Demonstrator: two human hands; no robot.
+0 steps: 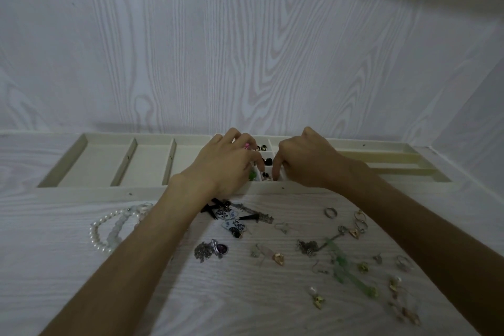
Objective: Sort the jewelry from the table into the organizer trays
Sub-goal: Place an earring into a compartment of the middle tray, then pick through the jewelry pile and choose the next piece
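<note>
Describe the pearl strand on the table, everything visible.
The pearl strand is a loop of small, round, glossy white beads lying flat on the pale wood-grain table, left of the person's left forearm. A second strand of larger, translucent milky beads lies inside it and overlaps it. No hand touches it; its right side disappears behind the forearm.

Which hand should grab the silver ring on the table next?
Probably the right hand. The silver ring lies on the table beside the right forearm, while the left hand is further across, over the organizer tray.
</note>
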